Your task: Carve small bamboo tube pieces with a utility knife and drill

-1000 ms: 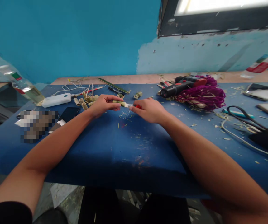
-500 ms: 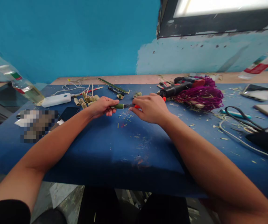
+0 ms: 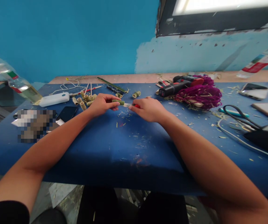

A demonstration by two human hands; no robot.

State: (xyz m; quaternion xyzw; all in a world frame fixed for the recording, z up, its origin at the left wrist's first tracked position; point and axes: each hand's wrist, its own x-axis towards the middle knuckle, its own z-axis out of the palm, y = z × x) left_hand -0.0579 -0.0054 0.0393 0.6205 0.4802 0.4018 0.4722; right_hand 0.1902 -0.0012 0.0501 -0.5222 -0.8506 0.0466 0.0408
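My left hand [image 3: 101, 105] is closed on a short green bamboo piece [image 3: 118, 101], holding it a little above the table. A utility knife with a red handle [image 3: 137, 106] is gripped in my right hand [image 3: 150, 109]. Its blade [image 3: 127, 105] points left and meets or nearly meets the bamboo's right end; exact contact is too small to tell. Beside my left hand stand and lie several cut bamboo tubes [image 3: 83, 105], two with thin sticks upright in them. Another bamboo piece [image 3: 136, 94] lies behind my right hand. Fine shavings [image 3: 124, 114] are scattered below the blade.
On the blue table [image 3: 129, 146], a cordless drill [image 3: 174, 88] rests against a purple stringy bundle [image 3: 200, 97] at back right. Leftward are a white power bank [image 3: 55, 99], a dark phone [image 3: 67, 114] and a bottle [image 3: 24, 87]. A white cable [image 3: 239, 140] and black strap lie right.
Less of the knife's blade and handle shows now, and the bamboo's near end has tilted upward in my left fingers. Both hands stay close together with their holds kept.
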